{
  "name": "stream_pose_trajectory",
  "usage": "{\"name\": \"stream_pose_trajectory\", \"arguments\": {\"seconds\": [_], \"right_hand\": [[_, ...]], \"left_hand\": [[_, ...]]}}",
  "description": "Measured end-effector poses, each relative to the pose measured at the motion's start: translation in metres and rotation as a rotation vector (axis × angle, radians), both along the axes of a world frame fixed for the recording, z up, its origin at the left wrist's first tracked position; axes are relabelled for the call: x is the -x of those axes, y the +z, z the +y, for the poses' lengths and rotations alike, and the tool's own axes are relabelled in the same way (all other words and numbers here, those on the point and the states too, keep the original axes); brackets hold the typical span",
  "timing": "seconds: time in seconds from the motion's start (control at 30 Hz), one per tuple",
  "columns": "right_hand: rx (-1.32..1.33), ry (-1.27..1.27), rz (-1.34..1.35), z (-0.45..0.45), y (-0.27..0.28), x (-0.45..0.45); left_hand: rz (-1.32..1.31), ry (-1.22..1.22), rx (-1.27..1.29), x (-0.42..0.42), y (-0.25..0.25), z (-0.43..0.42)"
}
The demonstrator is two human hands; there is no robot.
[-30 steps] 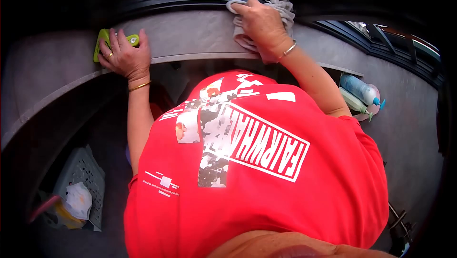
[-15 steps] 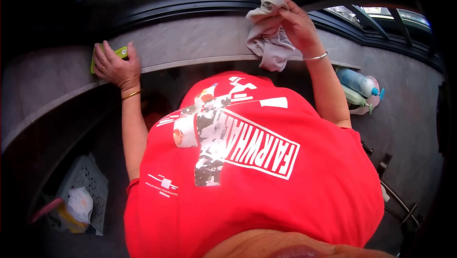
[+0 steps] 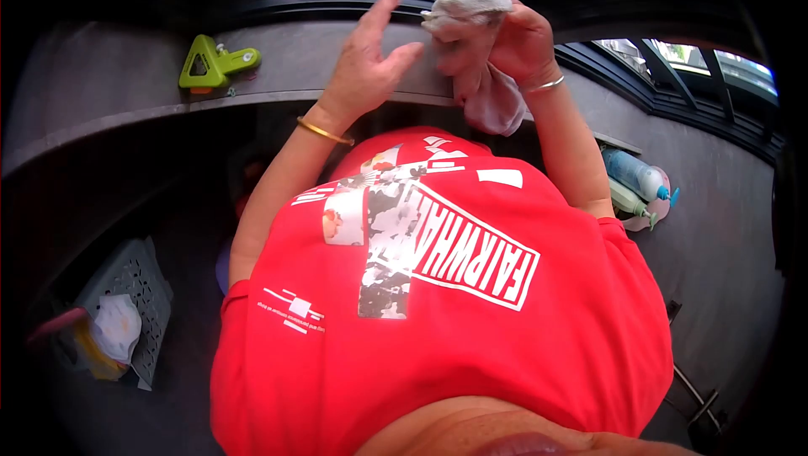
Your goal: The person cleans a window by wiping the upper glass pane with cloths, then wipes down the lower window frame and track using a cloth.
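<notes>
grey ledge point(image 3: 290, 56) running from left to right below a dark window frame point(image 3: 337, 8), seen from above. left hand point(image 3: 364, 77): raised over the ledge, thumb and fingers spread wide, just left of the cloth; a gold bangle point(image 3: 324, 131) circles the wrist. right hand point(image 3: 523, 45): fingers closed round the upper part of a pale cloth point(image 3: 481, 60), which hangs in folds at the ledge's near edge, partly blurred. green tool point(image 3: 218, 64): lying on the ledge at far left, triangular head to the left, handle to the right, well apart from both hands. right side: blue bottle point(image 3: 631, 171) beside a pale green bottle point(image 3: 628, 199). near left: grey basket point(image 3: 150, 313) with holes in its side.
</notes>
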State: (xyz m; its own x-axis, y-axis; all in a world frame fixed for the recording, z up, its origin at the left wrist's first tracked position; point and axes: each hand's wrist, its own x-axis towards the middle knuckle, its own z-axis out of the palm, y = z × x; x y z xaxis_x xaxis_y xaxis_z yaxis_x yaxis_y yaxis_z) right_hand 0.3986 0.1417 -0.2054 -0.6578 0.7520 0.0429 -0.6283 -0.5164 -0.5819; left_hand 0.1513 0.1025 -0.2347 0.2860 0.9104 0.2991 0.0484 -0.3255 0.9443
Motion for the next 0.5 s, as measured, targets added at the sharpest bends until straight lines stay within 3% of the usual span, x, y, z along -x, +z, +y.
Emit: {"name": "stream_pose_trajectory", "arguments": {"seconds": [0.03, 0.13, 0.23, 0.27, 0.3, 0.4, 0.5], "right_hand": [[-0.037, 0.078, 0.011, 0.007, 0.002, 0.003], [-0.079, -0.007, -0.204, 0.014, 0.014, 0.004], [-0.282, 0.055, -0.355, 0.023, 0.034, 0.007], [-0.334, 0.077, -0.379, 0.025, 0.04, 0.004], [-0.33, 0.051, -0.428, 0.021, 0.05, 0.007], [-0.571, 0.012, -1.074, 0.021, 0.062, 0.025], [-0.533, 0.069, -1.253, 0.02, 0.038, 0.053]], "left_hand": [[-0.138, -0.102, 0.121, -0.003, 0.003, 0.003], [-0.035, -0.197, 0.134, -0.001, 0.011, 0.008], [-0.146, -0.081, 0.325, -0.001, 0.008, 0.007], [-0.162, 0.088, 0.232, -0.002, 0.006, 0.007], [-0.16, 0.101, 0.226, 0.003, 0.009, 0.008], [-0.344, 0.218, 0.392, 0.017, 0.017, 0.011], [-0.526, 0.316, 0.554, 0.019, 0.019, 0.011]]}}
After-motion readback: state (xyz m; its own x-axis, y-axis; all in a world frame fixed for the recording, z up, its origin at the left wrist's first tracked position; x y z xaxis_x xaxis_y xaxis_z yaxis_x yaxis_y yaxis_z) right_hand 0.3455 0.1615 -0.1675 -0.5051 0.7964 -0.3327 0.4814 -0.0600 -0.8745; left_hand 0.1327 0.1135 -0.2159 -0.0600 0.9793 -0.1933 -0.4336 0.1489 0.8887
